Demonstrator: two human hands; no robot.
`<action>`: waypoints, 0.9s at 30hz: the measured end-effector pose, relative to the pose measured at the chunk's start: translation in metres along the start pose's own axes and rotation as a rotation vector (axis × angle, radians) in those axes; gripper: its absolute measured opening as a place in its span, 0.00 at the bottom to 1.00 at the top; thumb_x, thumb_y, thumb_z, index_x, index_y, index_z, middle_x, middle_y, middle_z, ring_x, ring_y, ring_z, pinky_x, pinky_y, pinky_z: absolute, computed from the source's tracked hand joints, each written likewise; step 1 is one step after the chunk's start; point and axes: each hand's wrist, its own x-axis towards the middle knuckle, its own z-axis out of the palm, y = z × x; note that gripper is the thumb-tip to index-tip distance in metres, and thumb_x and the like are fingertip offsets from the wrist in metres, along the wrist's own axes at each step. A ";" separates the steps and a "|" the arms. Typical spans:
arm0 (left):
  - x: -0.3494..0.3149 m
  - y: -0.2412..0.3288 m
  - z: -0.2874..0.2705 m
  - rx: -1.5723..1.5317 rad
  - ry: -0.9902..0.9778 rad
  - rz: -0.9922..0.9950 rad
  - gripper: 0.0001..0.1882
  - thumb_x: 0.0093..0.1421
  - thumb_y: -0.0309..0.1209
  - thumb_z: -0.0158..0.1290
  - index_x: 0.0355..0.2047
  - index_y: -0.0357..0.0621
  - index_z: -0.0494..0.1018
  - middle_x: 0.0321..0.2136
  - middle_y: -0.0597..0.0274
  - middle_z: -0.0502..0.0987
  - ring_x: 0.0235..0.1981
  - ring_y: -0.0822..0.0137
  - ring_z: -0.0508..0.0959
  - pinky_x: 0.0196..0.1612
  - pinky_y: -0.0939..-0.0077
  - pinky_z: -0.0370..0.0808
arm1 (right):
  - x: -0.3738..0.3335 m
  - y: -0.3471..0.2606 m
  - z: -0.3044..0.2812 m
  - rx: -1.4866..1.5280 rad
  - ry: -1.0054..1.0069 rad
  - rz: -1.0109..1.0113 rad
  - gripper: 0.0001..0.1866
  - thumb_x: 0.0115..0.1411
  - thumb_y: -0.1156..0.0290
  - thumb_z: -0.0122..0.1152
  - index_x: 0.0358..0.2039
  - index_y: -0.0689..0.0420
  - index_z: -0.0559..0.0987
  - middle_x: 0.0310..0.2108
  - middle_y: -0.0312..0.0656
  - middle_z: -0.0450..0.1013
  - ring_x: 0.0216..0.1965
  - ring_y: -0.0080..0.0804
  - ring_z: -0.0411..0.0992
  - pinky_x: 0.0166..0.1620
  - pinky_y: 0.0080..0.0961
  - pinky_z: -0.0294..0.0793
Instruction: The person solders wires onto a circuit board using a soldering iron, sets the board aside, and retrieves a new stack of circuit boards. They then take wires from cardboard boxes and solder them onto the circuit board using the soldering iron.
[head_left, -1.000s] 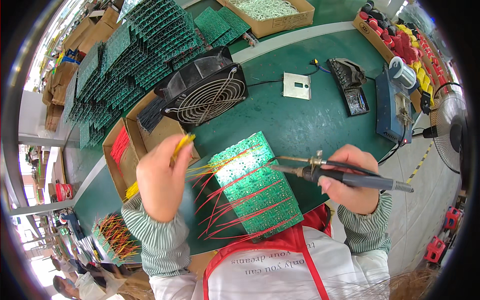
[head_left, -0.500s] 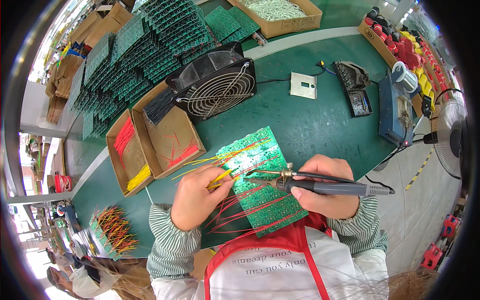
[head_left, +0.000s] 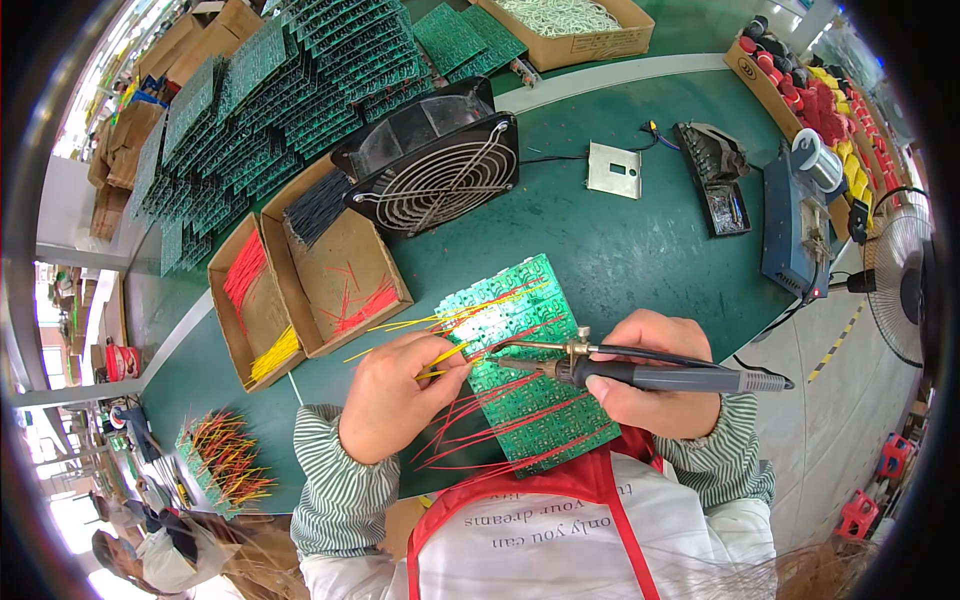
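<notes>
A green circuit board panel (head_left: 545, 425) lies in front of me, tilted on the table. Red wires (head_left: 462, 440) stick out from its left side, and a few yellow wires lie across its far part. Closed over the board's left edge, my left hand (head_left: 395, 395) pinches a small bunch of yellow wires (head_left: 447, 358). My right hand (head_left: 655, 385) grips a grey-black soldering iron (head_left: 690, 378) with a thin feed tube clamped along it. The iron's tip points left, at the board close to the ends of the held wires. Whether it touches is too small to tell.
Cardboard trays (head_left: 385, 255) of red, yellow and black wires stand left, beside a black fan (head_left: 435, 165). Stacked circuit boards (head_left: 290, 100) rise behind. A blue solder station (head_left: 795, 235) and iron stand (head_left: 715, 180) are right. A wired board (head_left: 220, 465) lies at left.
The view has shifted slightly. Both hands keep nearly the same place over the board, with the yellow wires and the soldering iron still held.
</notes>
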 end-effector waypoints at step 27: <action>0.016 0.018 0.017 0.084 0.026 0.065 0.07 0.52 0.29 0.57 0.29 0.39 0.75 0.26 0.56 0.73 0.26 0.55 0.75 0.30 0.65 0.71 | -0.011 0.006 -0.017 0.004 0.076 0.066 0.09 0.46 0.75 0.66 0.27 0.61 0.74 0.19 0.36 0.74 0.18 0.18 0.70 0.22 0.17 0.68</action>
